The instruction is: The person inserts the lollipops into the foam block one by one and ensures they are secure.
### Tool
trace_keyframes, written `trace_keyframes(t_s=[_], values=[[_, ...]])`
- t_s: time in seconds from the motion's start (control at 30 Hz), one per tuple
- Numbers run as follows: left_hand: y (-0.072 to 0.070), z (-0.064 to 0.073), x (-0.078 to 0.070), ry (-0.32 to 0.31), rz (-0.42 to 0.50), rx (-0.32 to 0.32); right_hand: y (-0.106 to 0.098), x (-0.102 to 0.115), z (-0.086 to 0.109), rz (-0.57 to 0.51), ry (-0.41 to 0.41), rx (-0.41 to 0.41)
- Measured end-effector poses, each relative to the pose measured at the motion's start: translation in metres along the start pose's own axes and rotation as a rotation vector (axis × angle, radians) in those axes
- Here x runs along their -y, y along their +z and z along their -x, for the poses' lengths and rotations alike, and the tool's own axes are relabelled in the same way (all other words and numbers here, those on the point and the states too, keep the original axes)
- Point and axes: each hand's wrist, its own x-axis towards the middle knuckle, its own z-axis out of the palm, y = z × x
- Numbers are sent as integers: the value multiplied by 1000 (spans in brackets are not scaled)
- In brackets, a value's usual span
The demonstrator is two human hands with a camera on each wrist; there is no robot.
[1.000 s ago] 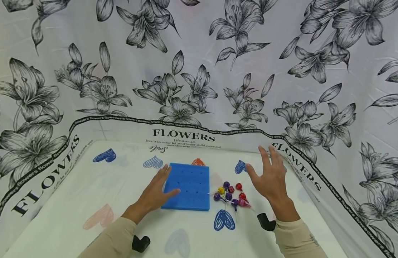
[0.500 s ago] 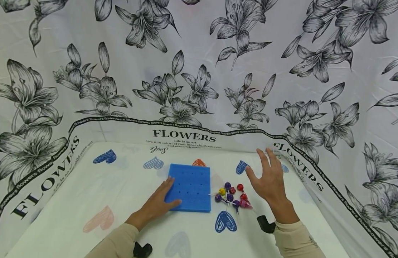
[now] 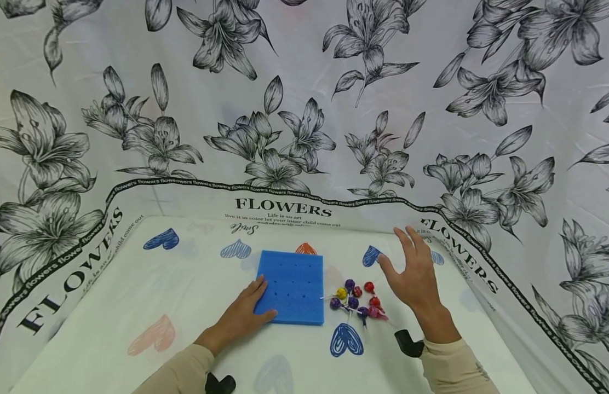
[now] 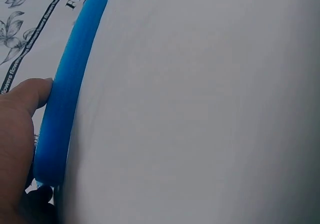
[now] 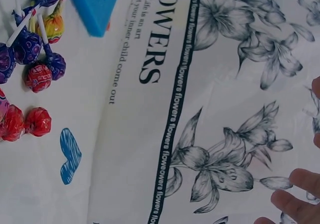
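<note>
Looking at a blue foam block [image 3: 293,287] lying flat on the heart-printed table [image 3: 196,284], roughly mid-table and short of the far edge, with small holes [image 3: 289,294] across the top. Seeing the left hand [image 3: 239,317] at the block's near-left corner, fingers pretty straight against the left edge, thumb out by the near edge, so basically touching rather than gripping. Past the block's right edge, toward the table's right edge, a loose bunch of wrapped lollipops [image 3: 353,302] in purple, red, pink and one yellow, white sticks included. Also spotting the right hand [image 3: 415,273] up in the air just right of those, fingers splayed, holding nothing. Behind the far edge, a white cloth [image 3: 304,65] with black lily prints.
</note>
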Motion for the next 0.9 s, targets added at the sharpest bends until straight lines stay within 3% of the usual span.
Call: trace_keyframes(t_s=[0.2,0.53,0.9], values=[[-1,1,-2,-10,17,-2,0,-5,-1,-102,-47,-26],[0,2,-2,12,28,-11,14,-26,4,-314,-216,-90],[2,2,2,-14,35,-11,44,-47,25,-271,-52,-18]])
